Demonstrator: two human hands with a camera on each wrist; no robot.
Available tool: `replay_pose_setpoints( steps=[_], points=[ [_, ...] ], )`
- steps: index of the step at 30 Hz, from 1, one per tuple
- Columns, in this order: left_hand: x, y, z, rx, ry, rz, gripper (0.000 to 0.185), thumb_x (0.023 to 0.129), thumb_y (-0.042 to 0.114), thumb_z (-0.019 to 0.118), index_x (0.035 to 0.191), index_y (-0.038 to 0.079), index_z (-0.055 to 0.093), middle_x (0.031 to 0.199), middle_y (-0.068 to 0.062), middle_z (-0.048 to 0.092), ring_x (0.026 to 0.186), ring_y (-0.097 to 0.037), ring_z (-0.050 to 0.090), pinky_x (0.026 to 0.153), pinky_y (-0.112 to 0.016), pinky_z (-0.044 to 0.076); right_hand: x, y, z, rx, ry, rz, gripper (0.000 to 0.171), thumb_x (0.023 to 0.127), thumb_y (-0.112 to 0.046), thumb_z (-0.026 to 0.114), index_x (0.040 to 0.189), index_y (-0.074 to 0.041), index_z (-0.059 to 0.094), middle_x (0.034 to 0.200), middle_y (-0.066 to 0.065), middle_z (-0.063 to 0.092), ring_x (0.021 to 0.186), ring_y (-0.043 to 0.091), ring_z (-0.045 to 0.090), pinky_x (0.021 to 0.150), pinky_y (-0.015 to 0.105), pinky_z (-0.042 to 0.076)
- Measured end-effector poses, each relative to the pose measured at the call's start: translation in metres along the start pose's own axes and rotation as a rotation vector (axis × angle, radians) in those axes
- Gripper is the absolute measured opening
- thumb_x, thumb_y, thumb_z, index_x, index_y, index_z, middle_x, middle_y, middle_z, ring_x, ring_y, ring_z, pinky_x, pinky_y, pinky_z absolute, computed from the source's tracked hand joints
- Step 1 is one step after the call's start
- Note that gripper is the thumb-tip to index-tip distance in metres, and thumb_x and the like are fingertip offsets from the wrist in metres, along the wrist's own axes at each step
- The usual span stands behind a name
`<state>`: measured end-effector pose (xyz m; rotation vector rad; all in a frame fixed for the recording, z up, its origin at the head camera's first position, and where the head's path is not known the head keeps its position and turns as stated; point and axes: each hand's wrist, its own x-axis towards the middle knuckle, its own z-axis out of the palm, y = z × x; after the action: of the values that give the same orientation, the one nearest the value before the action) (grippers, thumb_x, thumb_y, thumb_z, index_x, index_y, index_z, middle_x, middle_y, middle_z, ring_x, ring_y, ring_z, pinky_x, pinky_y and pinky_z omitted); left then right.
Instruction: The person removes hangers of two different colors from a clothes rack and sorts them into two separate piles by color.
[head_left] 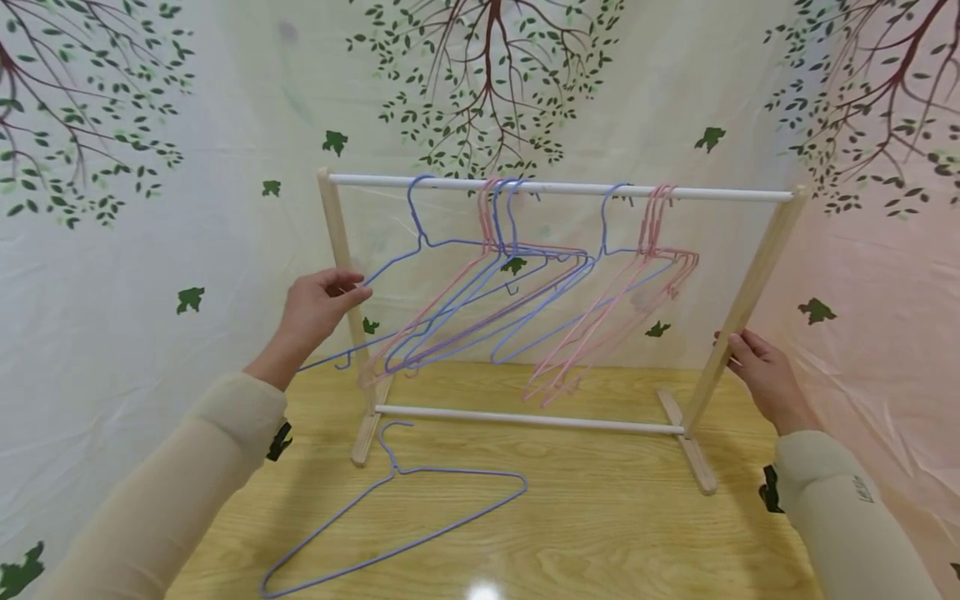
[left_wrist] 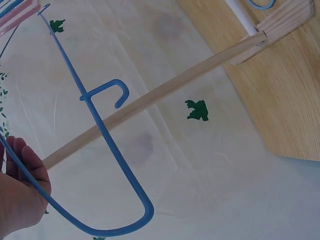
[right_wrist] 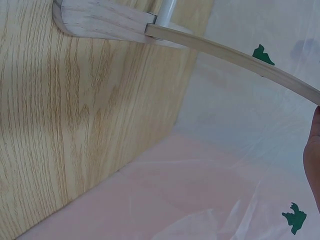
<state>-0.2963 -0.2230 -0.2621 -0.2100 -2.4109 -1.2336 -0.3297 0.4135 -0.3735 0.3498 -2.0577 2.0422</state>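
My left hand (head_left: pixel 313 307) pinches the left shoulder of a blue wire hanger (head_left: pixel 393 262), whose hook hangs over the rack's white top rod (head_left: pixel 570 188). In the left wrist view this hanger (left_wrist: pixel 120 155) shows a rounded corner and a small side hook, its arm passing across my hand (left_wrist: pixel 20 207). With thumb and fingers, my right hand (head_left: pixel 768 379) grips the wooden right post (head_left: pixel 738 321) of the clothes rack. The right wrist view catches only an edge of that hand (right_wrist: pixel 314 155) at the post (right_wrist: pixel 245 60). Another blue hanger (head_left: pixel 450 471) lies flat on the table before the rack.
Pink hangers (head_left: pixel 450 300) and blue ones hang bunched mid-rod; another pink group (head_left: pixel 600 325) hangs farther right beside a blue hanger (head_left: pixel 603 221). The rack's wooden feet (head_left: pixel 686 442) and lower white rod (head_left: pixel 525 418) stand on the wood-grain table (head_left: pixel 637 533). A leaf-printed curtain (head_left: pixel 247 108) surrounds it.
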Motion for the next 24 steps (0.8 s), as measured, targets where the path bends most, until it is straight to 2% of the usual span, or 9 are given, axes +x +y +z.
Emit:
replay_pose_setpoints(
  steps=[3,9,12,15,20,22,24],
  points=[
    [0.001,-0.003,0.003,0.012,0.016,0.004,0.032,0.095,0.022,0.069,0.116,-0.001,0.07,0.095,-0.012,0.066,0.082,-0.016,0.055,0.064,-0.02,0.044,-0.001,0.0,0.001,0.004,0.002,0.006,0.072,0.103,-0.027,0.051,0.152,0.012,0.016,0.109,-0.016,0.063,0.1,-0.007,0.058,0.083,0.011,0.048],
    [0.004,-0.004,0.008,-0.006,0.057,0.006,0.03,0.096,0.023,0.068,0.112,-0.003,0.071,0.1,-0.016,0.069,0.082,-0.013,0.056,0.065,-0.018,0.045,-0.001,0.0,0.0,-0.001,0.002,0.008,0.071,0.103,-0.027,0.05,0.152,0.012,0.015,0.109,-0.017,0.063,0.1,-0.007,0.058,0.083,0.011,0.048],
    [0.006,-0.005,0.009,-0.009,0.103,0.042,0.028,0.095,0.02,0.069,0.109,-0.004,0.072,0.098,-0.018,0.069,0.078,-0.009,0.055,0.064,-0.016,0.044,-0.002,0.0,0.0,-0.011,0.004,0.01,0.071,0.103,-0.027,0.05,0.152,0.012,0.016,0.11,-0.016,0.062,0.1,-0.007,0.058,0.085,0.011,0.047],
    [0.009,-0.005,0.009,-0.01,0.16,0.086,0.025,0.094,0.016,0.07,0.106,-0.006,0.073,0.095,-0.018,0.07,0.074,-0.004,0.054,0.064,-0.014,0.043,-0.003,-0.001,0.001,-0.023,0.006,0.021,0.072,0.103,-0.028,0.05,0.153,0.011,0.016,0.112,-0.016,0.061,0.101,-0.008,0.057,0.094,0.016,0.044],
    [0.01,-0.001,0.003,-0.026,0.219,0.103,0.023,0.093,0.016,0.071,0.105,-0.005,0.074,0.093,-0.015,0.07,0.072,0.0,0.054,0.066,-0.014,0.043,-0.003,-0.002,0.001,-0.042,0.012,0.035,0.072,0.103,-0.03,0.05,0.153,0.009,0.016,0.115,-0.015,0.059,0.102,-0.008,0.056,0.105,0.029,0.032],
    [0.01,0.0,-0.001,-0.029,0.227,0.098,0.024,0.093,0.017,0.071,0.105,-0.004,0.074,0.093,-0.014,0.069,0.073,0.0,0.054,0.066,-0.014,0.043,-0.002,-0.003,0.002,-0.044,0.014,0.034,0.072,0.103,-0.029,0.05,0.153,0.01,0.017,0.115,-0.015,0.059,0.102,-0.008,0.056,0.104,0.027,0.033],
    [0.01,-0.001,-0.005,-0.027,0.235,0.094,0.025,0.093,0.017,0.072,0.106,-0.004,0.074,0.09,-0.007,0.069,0.074,-0.001,0.054,0.065,-0.014,0.043,-0.001,-0.003,0.003,-0.053,0.015,0.034,0.071,0.103,-0.03,0.05,0.153,0.01,0.017,0.116,-0.014,0.059,0.103,-0.008,0.056,0.104,0.026,0.034]
  ],
)
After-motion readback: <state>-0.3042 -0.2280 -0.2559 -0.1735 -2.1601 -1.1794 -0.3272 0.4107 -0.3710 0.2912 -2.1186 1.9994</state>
